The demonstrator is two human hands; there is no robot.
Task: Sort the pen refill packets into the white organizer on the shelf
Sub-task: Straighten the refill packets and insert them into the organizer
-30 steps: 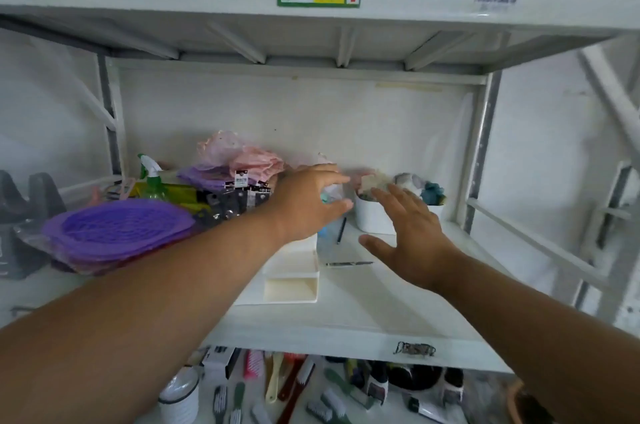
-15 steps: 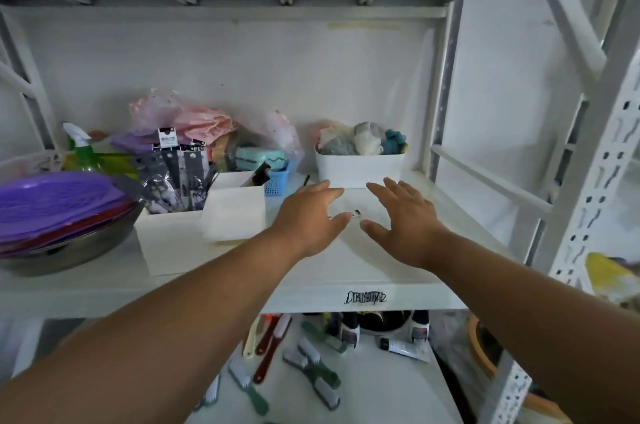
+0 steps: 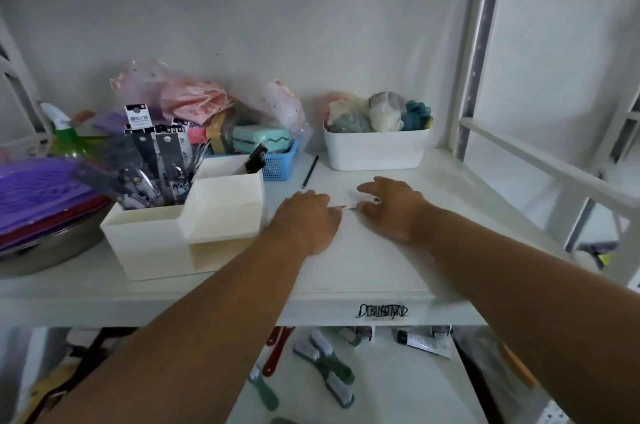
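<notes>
Both hands down on the white metal shelf (image 3: 363,271), just right of the white plastic tiered organizer (image 3: 180,233). Left hand (image 3: 304,222) palm down, fingers curled toward the board, tips at the near end of a thin clear refill packet (image 3: 351,206) lying flat between the two hands. Right hand (image 3: 394,208) arched over the packet's other end, fingers bent, thumb (image 3: 367,188) spread away from them; whether it already pinches the film cannot be told. Several dark pen refill packets (image 3: 152,167) already upright in the organizer's rear left compartment; one more dark item (image 3: 255,157) poking from the back right compartment; front raised compartment seemingly unfilled.

Probably mid-pickup of a flat, slippery sleeve. Best done by pinning one end with the left fingertips and sliding a right fingernail under the opposite edge, or dragging the packet toward the shelf lip to free an edge. Then a light pinch, lift, tilt upright, drop beside the others.

Worth avoiding: nudging the thin dark loose pencil (image 3: 309,171) lying just behind, near the blue mesh basket (image 3: 280,163).
</notes>
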